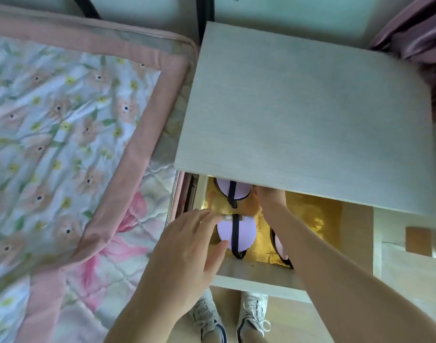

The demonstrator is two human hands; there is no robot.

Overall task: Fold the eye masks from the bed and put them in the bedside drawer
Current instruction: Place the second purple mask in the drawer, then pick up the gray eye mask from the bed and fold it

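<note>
Lilac masks (236,234) with black straps lie on a gold liner (308,219) in the drawer (256,274) of pale wood grain; alongside, a floral quilt (63,134) in white, peach and yellow, bordered pink.

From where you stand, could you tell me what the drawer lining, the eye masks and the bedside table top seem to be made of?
The drawer lining looks like gold foil or metallic paper: shiny, crinkled, with bright glare. The eye masks, such as the middle eye mask, seem a soft matte lilac fabric with black edging and a dark elastic strap. The bedside table top appears to be pale wood-grain laminate, smooth with fine streaks; solid wood cannot be ruled out.
</note>
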